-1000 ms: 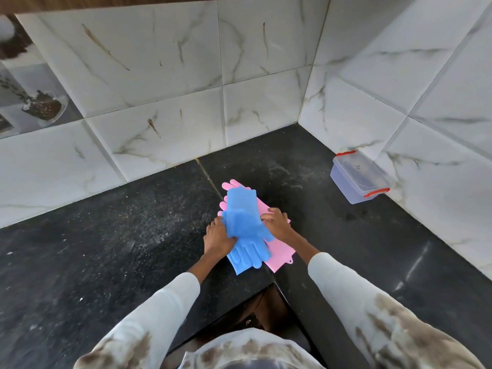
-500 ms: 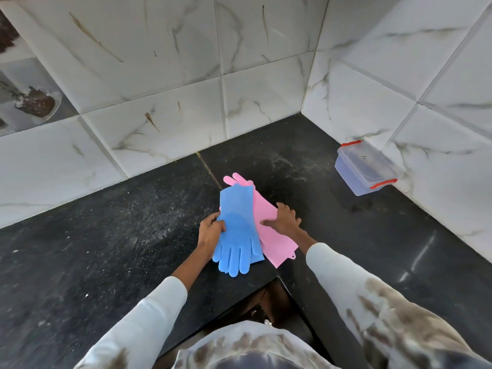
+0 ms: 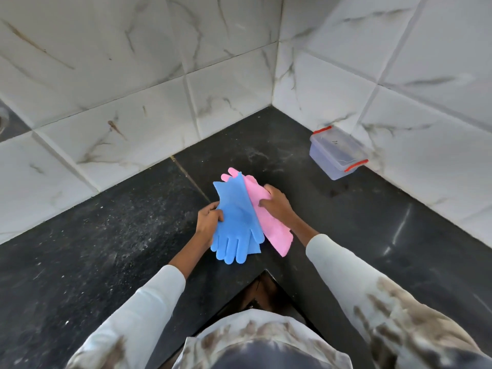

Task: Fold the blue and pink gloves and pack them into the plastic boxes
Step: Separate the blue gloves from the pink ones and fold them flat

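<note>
Now lifted apart: left hand (image 3: 208, 219) grips two blue gloves (image 3: 237, 222), right hand (image 3: 274, 203) grips pink gloves (image 3: 269, 222).

blue glove (image 3: 237, 217), pink glove (image 3: 269, 222), clear box (image 3: 336, 153) with red clips, black speckled counter (image 3: 106, 235), white veined tiles (image 3: 133, 62)

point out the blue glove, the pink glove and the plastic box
blue glove (image 3: 237, 214), head view, on its palm area
pink glove (image 3: 277, 235), head view, on its cuff end
plastic box (image 3: 336, 151), head view, on its clear lid
</note>
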